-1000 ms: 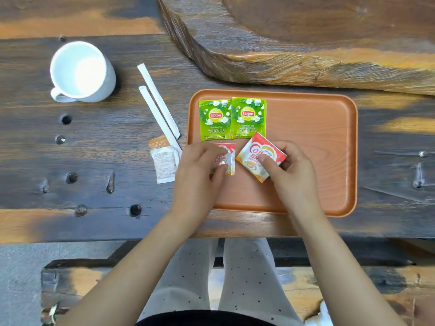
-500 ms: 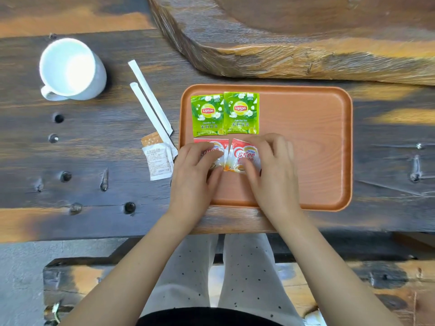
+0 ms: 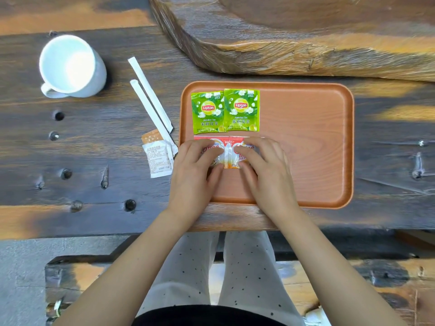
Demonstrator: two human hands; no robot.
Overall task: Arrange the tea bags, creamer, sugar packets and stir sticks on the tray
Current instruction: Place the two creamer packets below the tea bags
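Fingers (image 3: pixel 207 152) hide most of both creamer packets (image 3: pixel 226 149); an orange sugar packet (image 3: pixel 151 138) lies half-covered

Tray (image 3: pixel 306 142): smooth matt wood-grain finish. Table (image 3: pixel 94 147): rough dark weathered wood. Tea bags (image 3: pixel 226 111): glossy printed wrappers. Stir sticks (image 3: pixel 150 97): white paper sleeves. Mug (image 3: pixel 70 67): glossy white ceramic.

Two tea bags (image 3: pixel 208 112), two creamer packets (image 3: pixel 226 151), two stir sticks (image 3: pixel 150 95), two sugar packets (image 3: pixel 158 163), one mug (image 3: pixel 70 67), one tray (image 3: pixel 317 147)

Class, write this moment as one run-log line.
tea bags on tray | both hands pressing creamer packets flat | sugar packets, stir sticks on table
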